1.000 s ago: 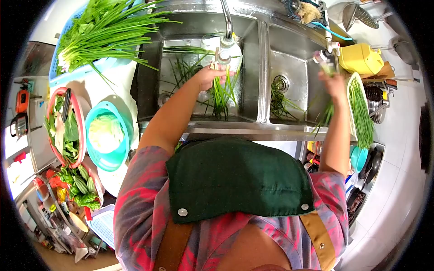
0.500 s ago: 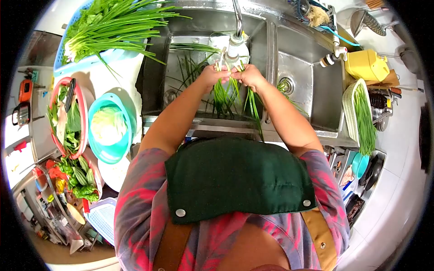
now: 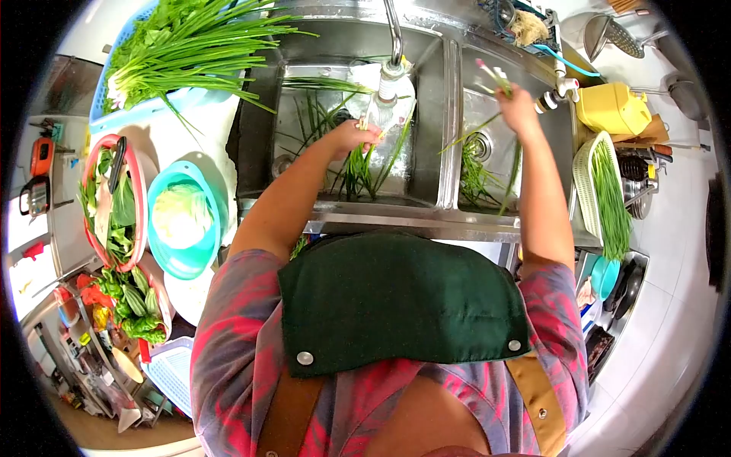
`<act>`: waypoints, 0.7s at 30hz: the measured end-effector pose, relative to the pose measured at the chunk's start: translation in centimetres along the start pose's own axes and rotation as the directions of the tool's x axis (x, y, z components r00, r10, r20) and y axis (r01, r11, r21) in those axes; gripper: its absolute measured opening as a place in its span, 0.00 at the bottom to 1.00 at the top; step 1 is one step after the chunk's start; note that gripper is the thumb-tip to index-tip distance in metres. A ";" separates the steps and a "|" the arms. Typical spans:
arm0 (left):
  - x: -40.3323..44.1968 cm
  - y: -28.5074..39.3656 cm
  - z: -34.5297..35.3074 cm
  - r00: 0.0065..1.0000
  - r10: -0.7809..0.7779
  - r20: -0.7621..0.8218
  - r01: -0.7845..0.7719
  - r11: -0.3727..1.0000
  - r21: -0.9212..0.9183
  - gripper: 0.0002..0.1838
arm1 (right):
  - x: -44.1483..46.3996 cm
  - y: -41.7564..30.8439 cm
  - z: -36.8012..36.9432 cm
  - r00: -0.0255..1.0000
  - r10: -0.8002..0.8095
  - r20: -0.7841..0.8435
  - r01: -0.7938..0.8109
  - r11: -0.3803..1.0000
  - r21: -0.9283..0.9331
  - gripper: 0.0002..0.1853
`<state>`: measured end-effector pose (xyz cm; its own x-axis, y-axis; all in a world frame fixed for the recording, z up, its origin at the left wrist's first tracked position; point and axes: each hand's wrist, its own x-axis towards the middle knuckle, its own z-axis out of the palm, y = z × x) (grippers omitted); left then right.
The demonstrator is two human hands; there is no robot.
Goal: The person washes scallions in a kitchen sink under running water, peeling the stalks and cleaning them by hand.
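My left hand is closed round a small bunch of spring onions under the faucet, over the left sink basin. The green leaves hang down from it. Over the right basin, my right hand is closed on a few spring onions. Their pale, pinkish root ends point up, and long leaves trail below the hand. Loose green leaves lie in the left basin. More greens lie by the drain in the right one.
A blue basket piled with spring onions and leafy greens stands at left. Below it are a red-rimmed basket of greens and a turquoise bowl with cabbage. At right are a cream basket of long green stalks and a yellow jug.
My hands were together under the faucet and have separated. The right one has moved right and up to the right basin with a few spring onions; the left stays near the faucet.
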<state>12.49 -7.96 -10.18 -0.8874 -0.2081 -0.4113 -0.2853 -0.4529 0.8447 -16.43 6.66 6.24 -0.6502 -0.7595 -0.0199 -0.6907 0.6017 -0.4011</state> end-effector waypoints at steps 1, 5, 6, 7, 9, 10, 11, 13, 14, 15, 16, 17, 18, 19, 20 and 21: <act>-0.1 0.3 0.2 0.999 -0.017 -0.028 0.016 0.999 -0.045 0.11 | -0.5 1.1 -1.3 0.999 -0.007 -0.033 0.007 1.000 0.000 0.15; 0.1 0.5 0.3 0.999 -0.034 -0.009 0.031 0.975 -0.219 0.13 | -3.0 7.5 -0.6 0.984 0.042 0.173 -0.020 0.992 -0.125 0.15; 0.1 0.7 0.4 0.999 -0.026 0.025 0.032 0.961 -0.274 0.13 | -4.0 7.9 0.9 0.991 0.028 0.128 -0.004 0.982 -0.190 0.14; 0.2 0.9 0.4 0.998 -0.016 0.058 0.034 0.944 -0.328 0.13 | -4.8 7.5 2.5 0.996 0.012 0.085 0.010 0.967 -0.255 0.14; 0.3 1.0 0.6 0.996 -0.018 0.084 0.045 0.941 -0.335 0.12 | -4.3 5.1 5.9 0.966 0.130 0.225 -0.199 0.927 0.317 0.13; 0.6 0.9 0.8 0.995 -0.028 0.097 0.059 0.940 -0.335 0.12 | -5.6 -0.8 5.0 0.910 0.154 0.386 -0.311 0.869 0.385 0.13; 0.8 1.0 1.0 0.993 -0.035 0.112 0.071 0.940 -0.334 0.11 | -5.8 -3.5 6.3 0.782 0.182 0.596 -0.511 0.735 0.446 0.18; 0.9 1.2 2.1 0.990 0.047 0.134 -0.016 0.975 -0.222 0.07 | -5.9 -7.3 9.1 0.666 0.167 0.727 -0.537 0.784 0.311 0.28; 0.9 1.3 2.3 0.986 0.088 0.142 -0.064 0.984 -0.166 0.05 | -5.1 -6.7 13.1 0.651 0.122 0.750 -0.547 0.759 0.352 0.29; 0.9 1.2 2.2 0.982 0.106 0.155 -0.086 0.987 -0.134 0.07 | -5.2 -7.9 14.6 0.679 0.015 0.734 -0.541 0.687 0.485 0.25; 0.9 0.7 1.9 0.979 0.121 0.165 -0.105 0.989 -0.104 0.08 | -5.6 -9.3 14.9 0.729 -0.036 0.684 -0.526 0.610 0.593 0.23; 0.8 0.2 1.4 0.975 0.136 0.176 -0.124 0.989 -0.077 0.09 | -6.0 -10.3 15.0 0.775 -0.079 0.627 -0.504 0.522 0.688 0.20; 0.7 -0.5 0.7 0.988 0.104 0.113 -0.103 0.995 -0.018 0.10 | -5.5 -9.8 15.9 0.745 -0.046 0.665 -0.572 0.469 0.673 0.17; -0.1 0.3 1.0 0.990 0.114 0.078 -0.106 0.990 -0.094 0.11 | -4.6 -9.2 16.5 0.714 -0.016 0.700 -0.632 0.415 0.654 0.15; -1.1 1.2 1.5 0.992 0.122 0.044 -0.113 0.979 -0.169 0.11 | -3.9 -8.5 16.9 0.691 0.041 0.722 -0.650 0.471 0.596 0.10; -1.8 1.8 1.8 0.992 0.129 0.008 -0.123 0.962 -0.244 0.11 | -3.7 -8.3 17.0 0.696 0.024 0.717 -0.649 0.447 0.615 0.10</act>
<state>12.93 -6.85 -7.36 -0.9197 -0.2579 -0.2961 -0.0765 -0.6218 0.7794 -2.91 0.25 -5.95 -0.2425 -0.6914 -0.6805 0.3081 0.6102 -0.7299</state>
